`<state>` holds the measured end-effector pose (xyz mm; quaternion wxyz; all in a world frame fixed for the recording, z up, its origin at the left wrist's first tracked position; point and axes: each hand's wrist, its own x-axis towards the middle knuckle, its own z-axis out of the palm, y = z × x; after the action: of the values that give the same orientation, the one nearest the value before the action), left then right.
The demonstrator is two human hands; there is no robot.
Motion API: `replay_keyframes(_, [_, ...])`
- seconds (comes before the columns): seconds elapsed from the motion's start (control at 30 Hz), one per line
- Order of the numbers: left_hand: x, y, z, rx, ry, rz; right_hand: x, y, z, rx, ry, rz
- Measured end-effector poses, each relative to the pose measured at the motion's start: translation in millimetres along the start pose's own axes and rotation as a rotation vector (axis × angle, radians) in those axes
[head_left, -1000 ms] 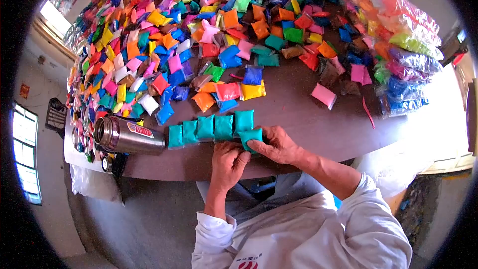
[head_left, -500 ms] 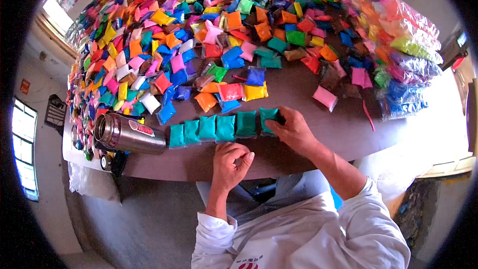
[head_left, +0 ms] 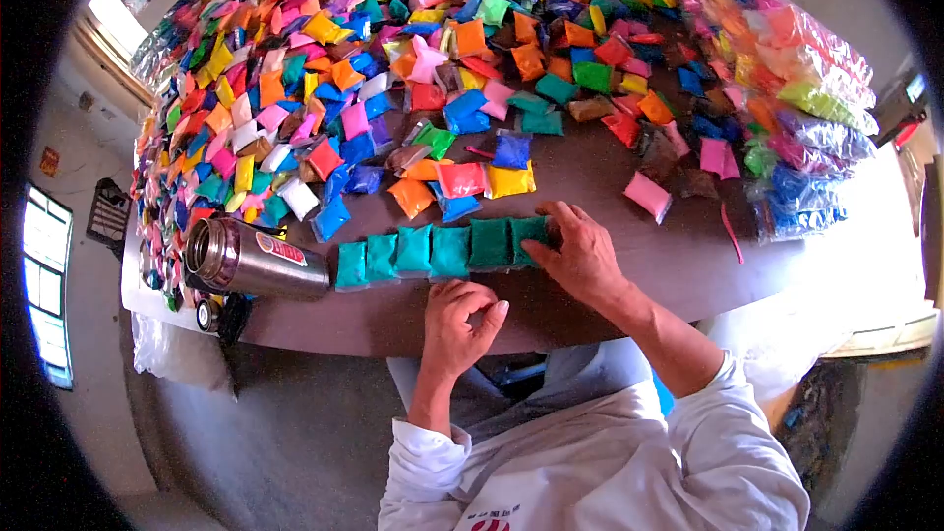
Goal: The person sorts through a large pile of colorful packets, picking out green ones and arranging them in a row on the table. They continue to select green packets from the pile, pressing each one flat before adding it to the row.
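Observation:
Several teal packets [head_left: 450, 253] lie side by side in a row along the front of the table. My right hand [head_left: 582, 254] grips the right edge of the end teal packet [head_left: 527, 239], thumb at its lower part and fingers at its far side. That packet touches its left neighbour. Just below the middle of the row, my left hand [head_left: 458, 323] rests with curled fingers, its thumb near the index finger. Nothing shows in the left hand; its knuckles are close to the packets' lower edge.
A steel flask [head_left: 258, 258], open-mouthed, lies on its side left of the row, with a black cap [head_left: 207, 315] nearby. Loose coloured packets [head_left: 374, 88] cover the table's far part. Filled clear bags [head_left: 811, 118] are stacked at the right. A pink strip [head_left: 732, 233] lies nearby.
My right hand has slid the end teal packet slightly left, closing the gap to its neighbour. The left hand has stayed nearly in place.

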<state>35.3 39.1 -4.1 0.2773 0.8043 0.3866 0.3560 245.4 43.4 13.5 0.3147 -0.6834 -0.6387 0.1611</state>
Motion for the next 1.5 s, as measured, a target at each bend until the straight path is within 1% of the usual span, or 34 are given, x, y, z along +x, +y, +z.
replay_keyframes(0.07, [0,0,0,0.008,-0.003,0.006,0,7,4,0.081,-0.021,-0.007])
replay_keyframes(0.3, [0,0,0,0.005,-0.005,-0.007,2,12,8,0.071,-0.041,-0.054])
replay_keyframes(0.4, [1,1,1,0.012,-0.003,0.002,0,14,12,0.059,0.009,-0.068])
replay_keyframes(0.47, [0,-1,2,0.021,-0.001,0.007,1,14,9,0.111,-0.015,-0.086])
replay_keyframes(0.6, [-3,-5,5,0.019,0.038,0.03,0,14,7,0.216,0.005,-0.086])
replay_keyframes(0.67, [-3,-4,4,0.017,0.042,0.026,2,14,5,0.322,0.026,0.05])
replay_keyframes(0.7, [-2,-2,3,0.017,0.029,0.009,3,13,4,0.323,0.027,0.049])
replay_keyframes(0.77, [0,-1,2,0.018,0.012,-0.005,4,10,2,0.016,0.072,-0.041])
replay_keyframes(0.8, [-1,-2,3,0.02,0.014,-0.004,5,10,2,0.017,0.074,-0.039])
replay_keyframes(0.87, [-1,-1,3,0.021,0.015,-0.004,8,11,3,-0.052,-0.04,-0.109])
replay_keyframes(0.9, [-1,-1,3,0.02,0.018,-0.001,9,11,1,-0.052,-0.04,-0.109])
replay_keyframes(0.97, [0,-1,2,0.019,0.024,-0.002,10,8,-3,0.479,-0.235,0.222])
replay_keyframes(1.0, [-1,-2,2,-0.014,0.02,-0.004,7,4,-2,0.478,-0.241,0.223])
replay_keyframes(1.07, [-2,-3,1,-0.046,0.01,-0.015,-3,-4,3,1.001,-0.221,0.14])
replay_keyframes(1.1, [-2,-1,-2,-0.059,-0.003,-0.013,-5,-6,1,1.005,-0.223,0.144])
replay_keyframes(1.17, [-3,0,-5,-0.068,-0.017,-0.015,-9,-9,-3,1.042,-0.456,0.252])
replay_keyframes(1.3, [-5,1,-2,-0.074,0.028,-0.077,-21,-12,8,0.964,-0.528,0.293])
replay_keyframes(1.37, [-6,-2,-2,-0.073,0.033,-0.097,-19,-22,1,0.89,-0.625,0.311])
replay_keyframes(1.43, [-6,-8,-4,-0.037,-0.019,-0.069,-18,-23,4,0.826,-0.633,0.345])
replay_keyframes(1.5, [-4,-7,-5,-0.048,-0.015,-0.049,-20,-21,13,0.804,-0.559,0.328])
